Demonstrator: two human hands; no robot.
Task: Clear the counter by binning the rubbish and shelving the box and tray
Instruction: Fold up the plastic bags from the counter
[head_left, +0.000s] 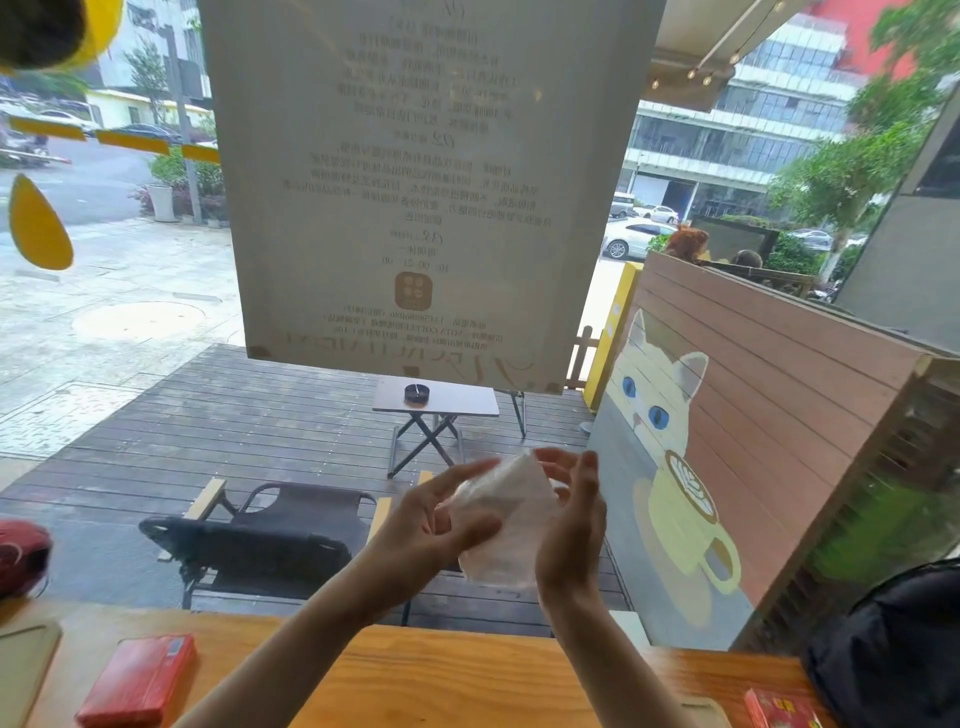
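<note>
Both my hands are raised above the wooden counter (441, 670), in front of the window. Between them is a crumpled piece of clear plastic wrap (506, 519). My left hand (441, 519) pinches its left side with thumb and fingers. My right hand (571, 519) cups its right side with curled fingers. A red box (137, 680) lies on the counter at the lower left. A wooden tray (26, 665) shows at the far left edge, partly cut off.
A second red packet (782, 709) lies at the counter's lower right, next to a black bag (893, 649). A red round object (21, 556) sits at the far left. A paper notice (415, 182) hangs on the window glass ahead.
</note>
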